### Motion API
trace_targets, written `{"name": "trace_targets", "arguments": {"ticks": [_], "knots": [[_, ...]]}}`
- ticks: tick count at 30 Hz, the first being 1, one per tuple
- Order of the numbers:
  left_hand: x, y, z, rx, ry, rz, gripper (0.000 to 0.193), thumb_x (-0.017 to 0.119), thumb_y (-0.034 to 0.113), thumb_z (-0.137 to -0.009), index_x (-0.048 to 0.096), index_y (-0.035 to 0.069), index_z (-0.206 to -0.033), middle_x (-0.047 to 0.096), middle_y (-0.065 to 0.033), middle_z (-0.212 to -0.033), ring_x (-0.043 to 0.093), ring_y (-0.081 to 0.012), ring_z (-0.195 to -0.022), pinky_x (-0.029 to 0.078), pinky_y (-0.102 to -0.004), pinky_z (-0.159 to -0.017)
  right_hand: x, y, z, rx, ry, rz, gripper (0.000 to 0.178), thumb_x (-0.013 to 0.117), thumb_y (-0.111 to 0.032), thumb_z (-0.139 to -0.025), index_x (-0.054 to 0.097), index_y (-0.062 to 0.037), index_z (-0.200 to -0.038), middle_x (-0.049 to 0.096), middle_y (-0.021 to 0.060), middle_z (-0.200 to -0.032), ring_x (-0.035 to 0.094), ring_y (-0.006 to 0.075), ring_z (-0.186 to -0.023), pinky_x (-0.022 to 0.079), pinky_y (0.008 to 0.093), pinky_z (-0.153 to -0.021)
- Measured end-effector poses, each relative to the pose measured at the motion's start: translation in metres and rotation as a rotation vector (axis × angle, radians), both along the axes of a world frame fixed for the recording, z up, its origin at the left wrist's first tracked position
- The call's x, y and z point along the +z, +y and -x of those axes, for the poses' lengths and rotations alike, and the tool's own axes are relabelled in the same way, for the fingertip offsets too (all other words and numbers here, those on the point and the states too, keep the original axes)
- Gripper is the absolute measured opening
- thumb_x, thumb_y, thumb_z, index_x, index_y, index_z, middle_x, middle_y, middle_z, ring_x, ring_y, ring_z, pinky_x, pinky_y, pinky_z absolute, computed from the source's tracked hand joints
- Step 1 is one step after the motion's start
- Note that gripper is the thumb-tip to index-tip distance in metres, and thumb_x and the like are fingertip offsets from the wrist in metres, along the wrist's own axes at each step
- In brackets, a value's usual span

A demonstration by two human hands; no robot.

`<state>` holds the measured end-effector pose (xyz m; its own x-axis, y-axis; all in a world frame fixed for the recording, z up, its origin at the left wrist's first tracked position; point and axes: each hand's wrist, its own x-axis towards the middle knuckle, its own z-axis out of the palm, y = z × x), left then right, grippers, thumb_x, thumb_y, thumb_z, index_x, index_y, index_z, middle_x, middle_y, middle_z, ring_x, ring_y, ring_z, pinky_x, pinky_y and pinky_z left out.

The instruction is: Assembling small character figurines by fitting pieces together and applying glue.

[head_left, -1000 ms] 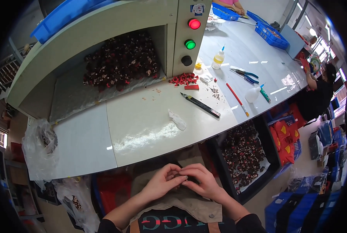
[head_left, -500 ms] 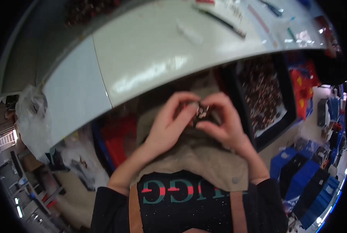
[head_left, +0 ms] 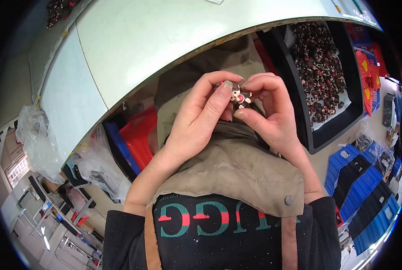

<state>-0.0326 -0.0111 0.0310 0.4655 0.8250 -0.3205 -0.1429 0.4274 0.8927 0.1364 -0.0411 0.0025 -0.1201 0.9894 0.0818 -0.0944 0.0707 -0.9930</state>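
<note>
My left hand [head_left: 203,110] pinches a small figurine [head_left: 241,98] between thumb and fingers, above my lap. The figurine is dark brown and cream with a red and blue patch on its front. My right hand [head_left: 273,112] curves around its other side, thumb and fingertips close by it. Whether the right fingertips touch it, I cannot tell; the gap between that thumb and the fingers shows. Both forearms rest over a brown apron [head_left: 228,166].
A black tray [head_left: 315,146] with many similar small figurines [head_left: 320,72] stands to the right. The pale table [head_left: 156,45] curves ahead. Plastic bags [head_left: 39,139] hang at its left edge, near a red stool [head_left: 140,137]. Blue bins [head_left: 358,184] stand at lower right.
The view has shifted, so the table's tools have mostly left the picture and the tray shows more fully. The figurine's cream front now shows between my hands.
</note>
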Motion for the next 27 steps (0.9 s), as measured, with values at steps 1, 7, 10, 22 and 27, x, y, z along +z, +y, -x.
{"name": "trace_targets", "arguments": {"ticks": [1,7,10,22,27], "knots": [[-0.002,0.000,-0.001,0.007,0.002,0.015,0.029,0.043,0.025,-0.100,0.050,0.005,-0.119,0.055,0.0004,-0.094,0.049,-0.0043,-0.080,0.044,-0.0190,-0.071,-0.001,0.001,-0.001,0.003,0.005,0.002,0.038,0.071,-0.001,-0.078,0.047,-0.0013,-0.108,0.048,0.0073,-0.105,0.051,0.0147,-0.095,0.043,0.0279,-0.085],[-0.007,0.007,-0.002,-0.007,0.027,0.078,0.036,0.038,0.033,-0.101,0.051,0.005,-0.119,0.054,0.0004,-0.091,0.048,-0.0054,-0.077,0.043,-0.0207,-0.070,-0.012,0.009,-0.006,0.070,-0.154,-0.054,0.032,0.072,0.001,-0.076,0.050,-0.0021,-0.100,0.048,0.0085,-0.104,0.052,0.0169,-0.095,0.043,0.0288,-0.087],[-0.012,0.010,0.000,-0.034,0.038,0.085,0.042,0.036,0.040,-0.100,0.051,0.005,-0.120,0.054,-0.0004,-0.091,0.049,-0.0068,-0.077,0.043,-0.0225,-0.070,-0.015,0.012,-0.002,-0.070,-0.109,-0.088,0.032,0.077,-0.004,-0.070,0.056,-0.0035,-0.093,0.058,0.0063,-0.091,0.055,0.0163,-0.081,0.047,0.0264,-0.068],[-0.015,0.010,0.002,-0.044,0.044,0.125,0.042,0.034,0.039,-0.101,0.052,0.004,-0.118,0.053,0.0007,-0.090,0.048,-0.0059,-0.076,0.042,-0.0213,-0.068,-0.011,0.011,-0.007,0.045,-0.257,-0.128,0.034,0.073,0.003,-0.071,0.053,-0.0027,-0.098,0.051,0.0094,-0.102,0.051,0.0182,-0.095,0.043,0.0291,-0.085],[-0.017,0.008,0.000,-0.008,0.039,0.116,0.042,0.034,0.039,-0.101,0.053,0.004,-0.114,0.047,0.0017,-0.078,0.044,-0.0049,-0.068,0.039,-0.0186,-0.063,-0.008,0.012,-0.004,0.040,-0.275,-0.158,0.033,0.073,0.004,-0.070,0.053,-0.0029,-0.096,0.052,0.0088,-0.098,0.051,0.0188,-0.093,0.043,0.0292,-0.082]]}}
